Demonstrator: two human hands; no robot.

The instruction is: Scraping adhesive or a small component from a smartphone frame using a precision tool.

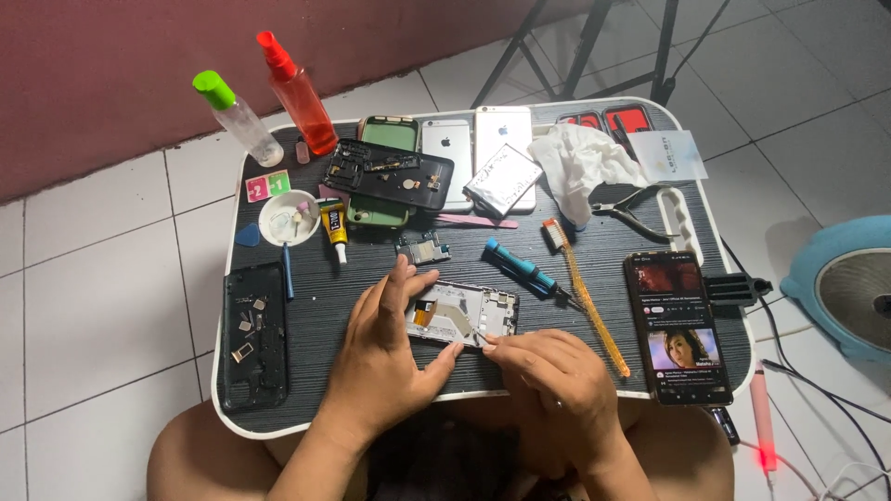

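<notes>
An opened phone frame [464,312] with bare metal and a small flex cable lies flat near the front of a small dark tray table [316,306]. My left hand [385,357] rests on the frame's left end, thumb at its front edge and fingers over the top. My right hand [557,380] is pinched at the frame's front right corner, holding a thin tool whose tip touches the frame; the tool itself is mostly hidden.
On the table: a blue screwdriver [520,266], toothbrush [585,297], lit phone [677,325], black back cover [252,336], glue tube [334,227], small circuit board [422,248], several phones [445,153], tissue [585,158], pliers [631,209], two bottles [302,97]. A fan [845,288] stands at right.
</notes>
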